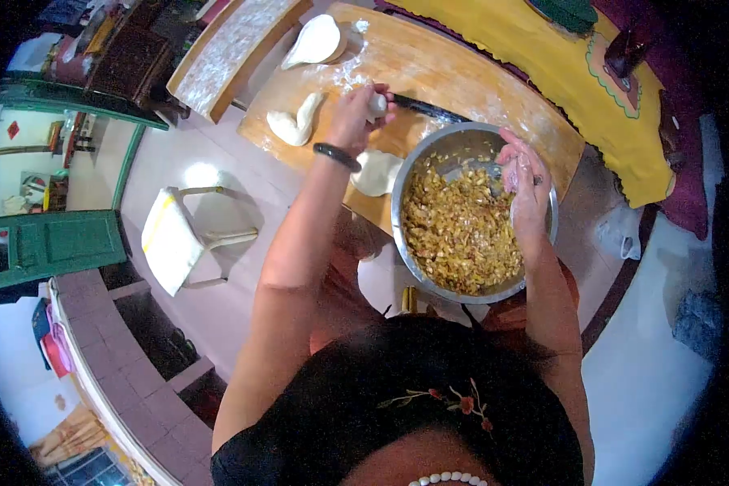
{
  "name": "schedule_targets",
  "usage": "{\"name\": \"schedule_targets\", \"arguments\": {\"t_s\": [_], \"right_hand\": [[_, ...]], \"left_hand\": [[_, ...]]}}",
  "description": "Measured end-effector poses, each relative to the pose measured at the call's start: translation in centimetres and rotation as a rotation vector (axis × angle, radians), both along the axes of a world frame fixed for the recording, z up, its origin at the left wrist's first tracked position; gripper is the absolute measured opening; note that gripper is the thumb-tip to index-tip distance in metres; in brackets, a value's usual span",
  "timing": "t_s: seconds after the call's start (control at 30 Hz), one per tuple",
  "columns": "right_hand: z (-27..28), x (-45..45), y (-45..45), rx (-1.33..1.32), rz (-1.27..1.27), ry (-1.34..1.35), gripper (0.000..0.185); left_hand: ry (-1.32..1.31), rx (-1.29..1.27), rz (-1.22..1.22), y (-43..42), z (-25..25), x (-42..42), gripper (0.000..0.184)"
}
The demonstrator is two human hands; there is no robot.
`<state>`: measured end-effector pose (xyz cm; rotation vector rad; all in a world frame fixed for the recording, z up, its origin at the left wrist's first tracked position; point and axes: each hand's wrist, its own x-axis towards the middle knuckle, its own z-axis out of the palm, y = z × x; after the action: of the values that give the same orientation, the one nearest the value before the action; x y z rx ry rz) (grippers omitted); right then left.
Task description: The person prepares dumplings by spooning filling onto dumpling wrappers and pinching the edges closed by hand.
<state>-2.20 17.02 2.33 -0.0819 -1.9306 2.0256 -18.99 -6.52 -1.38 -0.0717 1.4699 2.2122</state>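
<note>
My left hand (360,117), with a dark bangle at the wrist, is closed around a small rounded white piece (377,105) above the wooden board (494,89). Right beside its fingers, a long dark flat bar (429,108) lies on the board; its kind is unclear. My right hand (528,190) is over the right rim of a metal bowl (398,202) of chopped yellow-brown filling (462,235). Its fingers are curled in, and whatever they hold is hard to make out. A flat dough round (374,173) lies left of the bowl.
Farther up the board are a bent dough strip (296,121) and a larger pale dough piece (316,40). A floury wooden tray (235,53) stands at the upper left. A white-topped stool (170,243) is on the floor to the left; a yellow cloth (535,53) hangs beyond the board.
</note>
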Motion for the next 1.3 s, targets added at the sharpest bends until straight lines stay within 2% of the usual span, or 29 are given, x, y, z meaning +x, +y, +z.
{"name": "schedule_targets", "arguments": {"t_s": [0.07,0.13,0.2,0.23,0.33,0.4,0.47,0.6,0.63,0.8,0.93,0.97,1.0,1.03,1.1,1.13,1.17,1.27,1.3], "right_hand": [[-0.4,-0.1,0.2,-0.013,0.02,0.017,0.033],[-0.2,-0.1,0.2,0.006,0.016,-0.033,0.033],[0.2,-0.1,0.0,0.019,0.018,-0.056,0.033],[0.3,-0.1,0.0,0.032,0.017,-0.076,0.033],[0.6,-0.2,0.0,0.062,0.032,-0.112,0.033],[0.7,-0.2,0.1,0.074,0.055,-0.114,0.034],[0.8,-0.3,0.0,0.039,0.044,-0.126,0.036],[0.6,-0.3,0.3,0.047,0.055,-0.124,0.037],[0.7,-0.3,0.3,0.055,0.061,-0.114,0.037],[0.5,-0.1,0.5,0.051,0.064,-0.114,0.037],[0.6,0.3,0.7,0.056,0.038,-0.105,0.038],[0.7,0.3,0.8,0.069,0.039,-0.106,0.038],[0.7,0.4,0.8,0.082,0.041,-0.11,0.039],[0.6,0.6,0.9,0.095,0.046,-0.117,0.039],[0.1,0.8,1.3,0.101,0.02,-0.141,0.043],[-0.6,1.0,1.5,0.1,0.011,-0.163,0.044],[-1.4,0.8,1.8,0.157,0.011,-0.057,0.045],[-1.3,1.2,2.1,0.153,-0.002,-0.089,0.042],[-1.3,1.6,2.1,0.142,-0.008,-0.087,0.042]], "left_hand": [[0.066,-0.237,0.069,-0.6,-0.7,-2.4,0.028],[0.194,-0.301,0.074,-1.2,-3.1,-5.1,0.025],[0.341,-0.392,-0.025,-2.3,-5.2,-8.5,0.025],[0.343,-0.404,0.064,-2.0,-4.9,-8.9,0.027],[0.646,-0.779,0.107,-3.1,-9.6,-14.2,0.03],[0.712,-0.978,0.106,-3.0,-8.7,-14.2,0.029],[0.786,-1.146,0.13,-1.8,-5.1,-11.6,0.027],[0.878,-1.092,0.265,-2.5,-4.8,-10.2,0.025],[0.873,-1.067,0.319,-1.9,-2.4,-8.1,0.022],[0.784,-0.879,0.177,-4.9,-1.2,-4.7,0.026],[0.849,-0.97,0.175,-5.0,0.3,4.1,0.027],[0.81,-1.154,0.094,-4.7,1.3,6.3,0.03],[0.922,-1.18,0.088,-4.8,-0.2,7.5,0.034],[0.791,-0.984,0.109,-4.8,-3.5,7.8,0.037],[0.748,-0.94,0.059,-4.1,-5.9,8.1,0.041],[0.828,-1.093,-0.018,-3.8,-5.6,8.6,0.043],[0.901,-1.247,-0.102,-3.9,-5.6,9.3,0.045],[0.985,-1.309,-0.058,-4.5,-8.1,9.1,0.051],[0.926,-1.29,-0.068,-4.5,-8.1,9.1,0.051]]}}
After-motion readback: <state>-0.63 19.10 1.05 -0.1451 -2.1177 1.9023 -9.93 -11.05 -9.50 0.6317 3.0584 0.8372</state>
